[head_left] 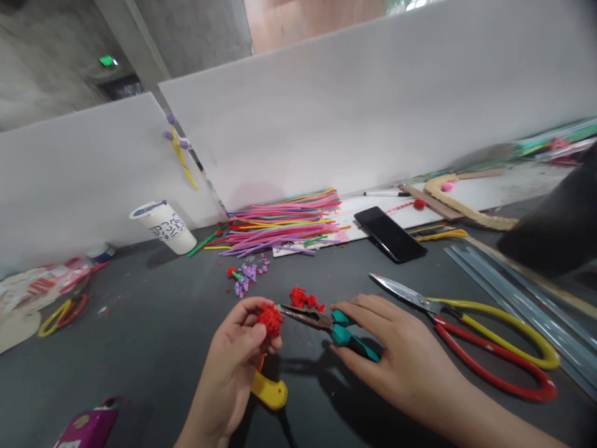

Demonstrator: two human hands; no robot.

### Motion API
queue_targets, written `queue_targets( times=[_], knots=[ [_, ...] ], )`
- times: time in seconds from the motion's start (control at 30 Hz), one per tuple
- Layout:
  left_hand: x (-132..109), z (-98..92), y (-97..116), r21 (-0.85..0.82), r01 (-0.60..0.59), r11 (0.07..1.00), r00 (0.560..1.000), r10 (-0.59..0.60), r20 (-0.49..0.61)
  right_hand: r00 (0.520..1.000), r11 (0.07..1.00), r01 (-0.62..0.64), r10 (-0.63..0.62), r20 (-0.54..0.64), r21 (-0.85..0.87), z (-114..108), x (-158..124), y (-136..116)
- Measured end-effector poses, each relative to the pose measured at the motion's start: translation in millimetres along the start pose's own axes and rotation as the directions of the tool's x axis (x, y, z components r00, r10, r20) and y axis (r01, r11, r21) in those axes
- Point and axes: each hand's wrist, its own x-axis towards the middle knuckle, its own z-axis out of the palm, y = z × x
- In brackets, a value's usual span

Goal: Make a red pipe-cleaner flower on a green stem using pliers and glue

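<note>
Between the thumb and fingers of my left hand (236,354) is a small red fluffy ball (270,320). My right hand (396,348) is closed round the teal and black handles of long-nose pliers (321,320). The tips of the pliers reach the right side of the red ball, where a tiny green bit shows; whether they grip it I cannot tell. Just behind the pliers lies a small heap of red scraps (304,298). A yellow tool (270,392) with a black cord, perhaps a glue gun, lies below my left hand, partly hidden by it.
Large scissors (485,330) with yellow and red handles lie on the right, near a black phone (389,235). A bundle of coloured strips (284,224) lies by the white partition (373,112). Purple scraps (249,277), a white cup (165,230) and smaller scissors (63,316) are farther left.
</note>
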Motion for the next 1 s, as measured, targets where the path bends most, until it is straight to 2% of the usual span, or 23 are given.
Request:
queue_targets(
  times=[0.4,0.53,0.67,0.8,1.0],
  knots=[
    [0.8,-0.6,-1.0,-0.003,-0.02,1.0,0.999,0.02,0.039,0.999,1.0,-0.004,0.003,0.046,0.03,0.3,-1.0,-2.7],
    [2.5,-3.8,-2.9,0.002,-0.008,1.0,0.999,0.008,0.053,0.999,0.999,0.042,-0.042,0.022,0.001,1.3,-1.7,-1.4],
    [2.6,-3.6,-3.2,-0.003,-0.001,1.0,0.999,0.001,0.053,0.989,0.982,0.141,-0.147,-0.035,-0.123,2.4,-2.7,1.2],
    [1.7,-1.8,-2.6,-0.01,0.016,1.0,1.0,-0.016,0.023,0.952,0.918,0.244,-0.287,-0.101,-0.313,2.8,-3.5,1.8],
    [1.6,-2.1,-2.6,-0.014,0.034,0.999,0.999,-0.034,0.002,0.912,0.829,0.294,-0.392,-0.119,-0.475,3.9,-3.6,-0.6]
  ],
)
